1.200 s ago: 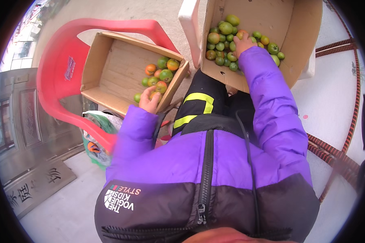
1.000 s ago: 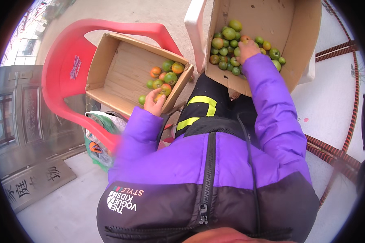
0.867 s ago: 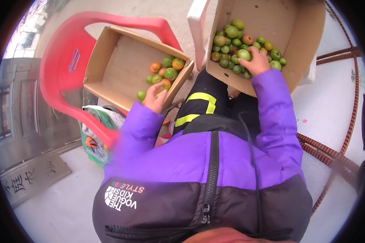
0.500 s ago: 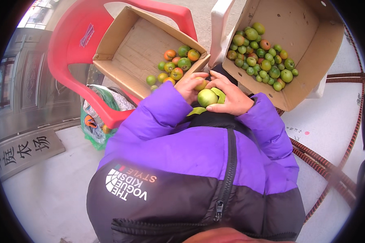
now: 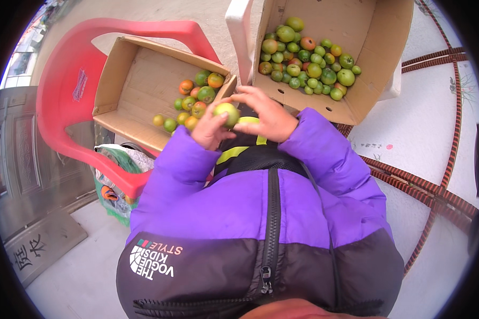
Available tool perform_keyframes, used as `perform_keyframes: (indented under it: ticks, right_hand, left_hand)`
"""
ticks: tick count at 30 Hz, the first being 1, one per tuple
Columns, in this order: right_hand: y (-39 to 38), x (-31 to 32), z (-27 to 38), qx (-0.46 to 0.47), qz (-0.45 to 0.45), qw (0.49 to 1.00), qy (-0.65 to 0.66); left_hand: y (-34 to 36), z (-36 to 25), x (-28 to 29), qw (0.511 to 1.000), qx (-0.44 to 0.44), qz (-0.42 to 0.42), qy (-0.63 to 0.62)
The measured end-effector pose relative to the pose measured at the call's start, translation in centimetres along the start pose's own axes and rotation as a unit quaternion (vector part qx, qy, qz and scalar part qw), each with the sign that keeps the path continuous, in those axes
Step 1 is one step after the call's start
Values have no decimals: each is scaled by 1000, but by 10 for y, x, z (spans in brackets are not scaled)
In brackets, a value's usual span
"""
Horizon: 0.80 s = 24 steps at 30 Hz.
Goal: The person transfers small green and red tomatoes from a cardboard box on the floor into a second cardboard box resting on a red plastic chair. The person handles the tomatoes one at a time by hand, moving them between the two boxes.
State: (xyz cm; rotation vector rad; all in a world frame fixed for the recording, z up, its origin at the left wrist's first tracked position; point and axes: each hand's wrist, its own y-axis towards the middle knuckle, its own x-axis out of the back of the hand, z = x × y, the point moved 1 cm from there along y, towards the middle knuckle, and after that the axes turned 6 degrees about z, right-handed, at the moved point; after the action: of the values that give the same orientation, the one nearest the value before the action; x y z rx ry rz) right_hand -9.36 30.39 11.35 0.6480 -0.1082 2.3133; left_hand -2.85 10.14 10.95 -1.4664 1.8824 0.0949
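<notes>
My left hand [image 5: 210, 127] holds a pale green tomato [image 5: 227, 114] between its fingers and thumb, beside the near right corner of the left cardboard box [image 5: 138, 77]. My right hand [image 5: 269, 114] is just right of that tomato, its fingers apart and nothing in its grasp. Several orange, yellow and green tomatoes [image 5: 199, 109] are grouped at the right and near side of the left box. A yellowish tomato [image 5: 158, 119] sits at the left end of that group. Many mostly green tomatoes [image 5: 314, 70] fill the lower part of the right cardboard box [image 5: 380, 58].
The left box rests on a red plastic chair [image 5: 58, 69]. A white chair arm [image 5: 239, 40] stands between the boxes. A green plastic bag [image 5: 117, 210] with things in it is below the red chair. A lettered board [image 5: 48, 244] lies at the far left.
The green tomato has passed from my right hand to my left. The yellowish tomato has left my left hand, and one now lies farther left in the left box. My view has shifted right.
</notes>
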Motion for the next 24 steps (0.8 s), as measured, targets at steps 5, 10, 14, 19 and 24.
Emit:
perform_keyframes:
  ticks: [5,10,14,19,24]
  right_hand:
    - [-16,59,-83,-270,-202,891,-303]
    - [-25,72,-157,-391,-193,825,-360]
    - [-27,75,-181,-360,-226,860,-281]
    - [-33,85,-154,-315,-307,898,-6]
    - [-25,30,-48,-120,-116,932,323]
  left_hand:
    - [-10,-10,60,895,-124,-297,311]
    - [-15,5,89,841,-140,-280,442]
    - [-10,20,82,881,-99,-247,390]
    - [-5,12,57,917,-87,-212,328]
    - [2,9,5,976,-18,-128,178]
